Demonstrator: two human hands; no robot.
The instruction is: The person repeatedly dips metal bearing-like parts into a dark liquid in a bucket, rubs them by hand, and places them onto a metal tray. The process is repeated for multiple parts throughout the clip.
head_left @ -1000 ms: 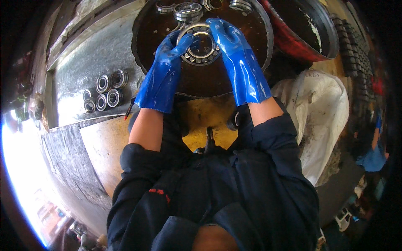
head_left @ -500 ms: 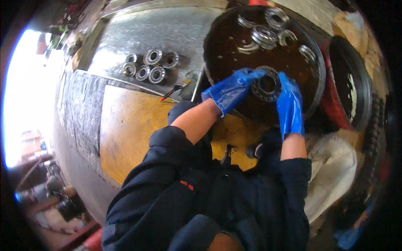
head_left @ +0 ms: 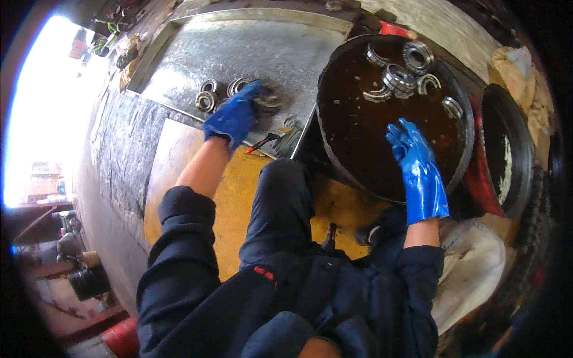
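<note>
My left hand [head_left: 231,119], in a blue glove, is over the metal tray [head_left: 286,36], its fingers blurred by motion. Beside its fingertips is a smeared bearing [head_left: 268,102] that appears to be in its grasp. Several steel bearings [head_left: 206,101] sit by and partly beneath this hand. My right hand [head_left: 416,161], also gloved in blue and wet, hovers above the round drum [head_left: 327,134] of dark liquid. Its fingers are stretched out with nothing in them. Bearings and rings [head_left: 399,79] are clustered toward the drum's far side.
A paintbrush [head_left: 268,140] with a red-tipped handle lies at the tray's near right corner. Right of the drum stands a tilted red container [head_left: 480,155] with a dark inside. A white sack [head_left: 471,268] is near my right forearm, and yellow board [head_left: 179,161] lies before the tray.
The bearing held between both hands over the drum has left that spot. My left hand has swung left to the tray; my right hand stays over the drum, its fingers now free.
</note>
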